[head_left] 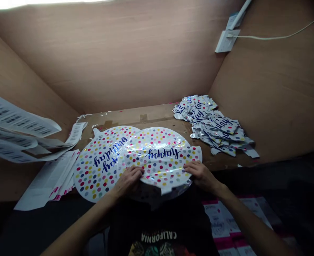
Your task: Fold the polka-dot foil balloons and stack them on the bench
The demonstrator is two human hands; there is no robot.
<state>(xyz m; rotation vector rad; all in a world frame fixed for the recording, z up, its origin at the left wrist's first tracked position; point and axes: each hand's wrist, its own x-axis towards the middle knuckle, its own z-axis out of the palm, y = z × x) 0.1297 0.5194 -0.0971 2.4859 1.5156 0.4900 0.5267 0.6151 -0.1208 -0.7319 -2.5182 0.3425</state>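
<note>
your left hand (127, 181) and right hand (201, 176) both lie on the lower edge of a round foil balloon (159, 153) printed with polka dots and dark blue "happy" lettering. your fingers are open and spread flat on the shiny foil, with neither hand pinching or gripping it, and the hands are well apart on either side of the balloon's lower edge. the balloon sits at the near edge of the wooden tabletop (135, 119), its lower rim hanging over toward your black t-shirt (159, 235), which reads "california". its left side overlaps a second polka-dot foil balloon (98, 167) with "birthday" lettering, and your left hand is close to where the two meet. beyond your right hand, a heap of cut foil balloon scraps (210, 122) lies against the wooden side panel (269, 89). to the left, barcode label sheets (13, 121) curl up over the table's edge, above a stack of white printed paper (47, 181) with pink marks. printed sheets (226, 224) lie below your right forearm. high on the right panel, a white wall socket (226, 41) has a white cable (274, 37) running from it.
</note>
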